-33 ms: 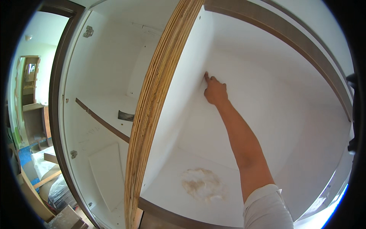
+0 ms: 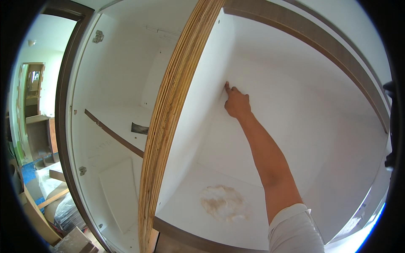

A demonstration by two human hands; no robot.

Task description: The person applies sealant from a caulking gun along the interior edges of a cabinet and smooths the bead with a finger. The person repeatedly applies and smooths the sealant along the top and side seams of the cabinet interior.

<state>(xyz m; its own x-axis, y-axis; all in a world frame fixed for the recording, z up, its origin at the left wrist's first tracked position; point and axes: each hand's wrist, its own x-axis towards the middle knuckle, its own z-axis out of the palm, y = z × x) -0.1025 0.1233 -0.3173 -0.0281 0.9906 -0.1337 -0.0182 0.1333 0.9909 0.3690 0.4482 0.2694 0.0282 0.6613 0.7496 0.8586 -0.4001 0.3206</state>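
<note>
My right hand [image 2: 237, 102] reaches up into a white-lined cabinet compartment. Its index finger is stretched out, with the tip at the inner corner where the white side panel [image 2: 198, 97] meets the white back panel [image 2: 270, 109]. The other fingers are bent, and their undersides are hidden. Nothing shows in this hand. Below it, on the compartment's white bottom, lies a round, uneven white and beige-brown patch [image 2: 222, 203]; I cannot make out whether it is residue or dust. My left hand is out of view.
A thick layered plywood edge [image 2: 177, 84] divides this compartment from another at left, which holds a thin dark strip [image 2: 112, 133] and hinge fittings [image 2: 98, 36]. Brown trim [image 2: 320, 40] borders the compartment. Beyond a dark frame [image 2: 62, 105] lie boards and plastic-wrapped items [image 2: 69, 213].
The whole view has shifted very slightly. My right hand keeps its place, with the index fingertip at the same inner corner.
</note>
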